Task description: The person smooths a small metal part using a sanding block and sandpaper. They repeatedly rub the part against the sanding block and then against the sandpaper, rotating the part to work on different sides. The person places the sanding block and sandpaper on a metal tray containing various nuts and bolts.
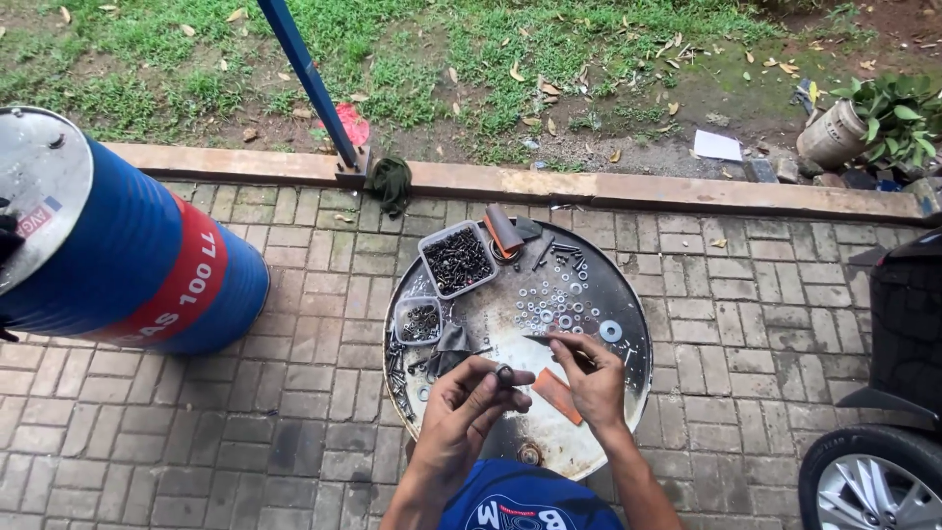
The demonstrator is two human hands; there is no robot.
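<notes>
I see my left hand (471,393) raised just above the near part of the round metal drum lid (628,324) that serves as the surface. Its fingertips are pinched together on a small dark nut (504,373), held clear of the surface. My right hand (589,378) is just beside it, fingers closed on a thin dark tool (542,341) whose tip points left over the lid; I cannot tell what kind of tool it is.

On the surface, a scatter of washers (559,299) lies beyond the right hand, with one larger washer (610,331) to its right. A clear rectangular tray of dark screws (457,259) sits at the far left edge, and a smaller tub of mixed hardware (420,322) stands near it on the left. An orange flat piece (556,395) lies under the right hand.

The lid rests on grey paving bricks (294,393). A blue drum (128,265) lies on its side well to the left. A dark vehicle with its wheel (873,481) is at the right edge. Grass (471,59) lies beyond the kerb.
</notes>
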